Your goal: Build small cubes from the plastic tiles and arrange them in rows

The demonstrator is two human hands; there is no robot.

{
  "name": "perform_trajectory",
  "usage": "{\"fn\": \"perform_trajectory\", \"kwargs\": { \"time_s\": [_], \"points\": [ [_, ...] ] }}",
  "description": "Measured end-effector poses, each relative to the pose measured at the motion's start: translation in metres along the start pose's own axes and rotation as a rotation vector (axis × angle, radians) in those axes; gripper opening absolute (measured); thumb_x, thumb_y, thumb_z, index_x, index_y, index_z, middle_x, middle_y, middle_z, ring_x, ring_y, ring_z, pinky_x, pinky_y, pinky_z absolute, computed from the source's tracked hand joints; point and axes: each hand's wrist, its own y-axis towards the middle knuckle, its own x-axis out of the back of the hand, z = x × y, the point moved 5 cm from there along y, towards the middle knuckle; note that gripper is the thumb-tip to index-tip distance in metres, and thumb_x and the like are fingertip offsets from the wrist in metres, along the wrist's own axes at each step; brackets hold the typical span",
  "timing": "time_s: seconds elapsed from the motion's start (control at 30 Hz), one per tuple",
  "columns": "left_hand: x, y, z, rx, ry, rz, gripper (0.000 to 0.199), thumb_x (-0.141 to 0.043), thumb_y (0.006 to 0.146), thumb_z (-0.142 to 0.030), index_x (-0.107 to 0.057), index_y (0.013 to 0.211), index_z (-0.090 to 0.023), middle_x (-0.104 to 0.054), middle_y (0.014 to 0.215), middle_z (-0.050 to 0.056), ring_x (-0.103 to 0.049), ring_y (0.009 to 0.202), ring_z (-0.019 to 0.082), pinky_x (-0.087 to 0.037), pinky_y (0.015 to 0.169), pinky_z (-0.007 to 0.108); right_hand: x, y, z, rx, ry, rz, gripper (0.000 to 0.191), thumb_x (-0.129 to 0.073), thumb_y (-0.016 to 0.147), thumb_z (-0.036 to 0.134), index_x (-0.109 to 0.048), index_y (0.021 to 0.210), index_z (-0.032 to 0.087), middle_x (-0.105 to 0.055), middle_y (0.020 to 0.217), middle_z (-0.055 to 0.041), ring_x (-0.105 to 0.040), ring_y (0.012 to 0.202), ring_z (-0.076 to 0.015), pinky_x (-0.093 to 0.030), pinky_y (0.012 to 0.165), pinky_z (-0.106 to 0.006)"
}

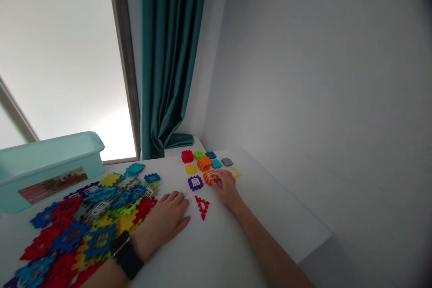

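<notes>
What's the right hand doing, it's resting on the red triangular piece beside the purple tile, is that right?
Not quite: the head view shows the right hand on the orange tile, not on the red triangular piece. That piece lies apart from the hand on the table, beside the purple tile.

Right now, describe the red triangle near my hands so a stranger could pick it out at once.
On the white table, go right from the pale teal bin, past the heap of plastic tiles. Between your left hand and right hand lies a small red frame piece. Unlike the purple square tile above it, it is triangular.
</notes>
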Motion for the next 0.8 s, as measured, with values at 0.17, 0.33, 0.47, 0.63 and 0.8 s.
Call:
{"fn": "perform_trajectory", "kwargs": {
  "time_s": [0.17,0.33,0.47,0.63,0.8],
  "points": [
    [0.0082,-0.0008,-0.0046,0.013,-0.001,0.025,0.026,-0.056,0.094,-0.03,-0.062,0.118,-0.02,-0.061,0.127,0.013,-0.054,0.122,0.033,-0.047,0.101,0.049,-0.0012,0.0016,-0.0028,-0.005,0.006,0.016,0.022,-0.062,0.086,0.024,-0.07,0.106,0.026,-0.069,0.117,-0.0076,-0.057,0.116,-0.0279,-0.038,0.105,-0.045],
    [0.0094,-0.0015,-0.006,0.009,0.0,0.033,0.027,-0.055,0.095,-0.029,-0.062,0.119,-0.02,-0.061,0.128,0.013,-0.055,0.123,0.033,-0.047,0.102,0.05,-0.0012,0.0025,-0.0032,-0.015,0.015,0.012,0.021,-0.06,0.086,0.021,-0.07,0.104,0.025,-0.07,0.115,-0.0073,-0.058,0.115,-0.0273,-0.038,0.106,-0.045],
    [0.0084,-0.0018,-0.0062,0.016,0.006,0.037,0.028,-0.055,0.095,-0.029,-0.062,0.12,-0.019,-0.06,0.129,0.014,-0.054,0.124,0.033,-0.046,0.103,0.051,-0.0017,0.0021,-0.0018,-0.022,0.017,0.009,0.021,-0.061,0.084,0.021,-0.071,0.102,0.025,-0.07,0.114,-0.0074,-0.058,0.115,-0.0273,-0.037,0.106,-0.045],
    [0.0097,-0.0019,-0.0074,0.022,0.013,0.039,0.027,-0.054,0.095,-0.029,-0.062,0.119,-0.02,-0.06,0.129,0.013,-0.054,0.123,0.032,-0.046,0.103,0.049,-0.0018,0.0013,0.0001,-0.032,0.015,0.002,0.023,-0.06,0.083,0.02,-0.07,0.103,0.024,-0.071,0.114,-0.008,-0.058,0.115,-0.0277,-0.037,0.107,-0.045],
    [0.0095,-0.0028,-0.0073,0.029,0.006,0.032,0.026,-0.054,0.095,-0.029,-0.061,0.119,-0.021,-0.06,0.129,0.012,-0.053,0.123,0.031,-0.046,0.103,0.047,0.0001,0.0014,0.0009,-0.036,0.019,-0.006,0.025,-0.057,0.085,0.023,-0.07,0.106,0.023,-0.071,0.116,-0.0086,-0.058,0.115,-0.0279,-0.037,0.107,-0.046]
  ]
}}
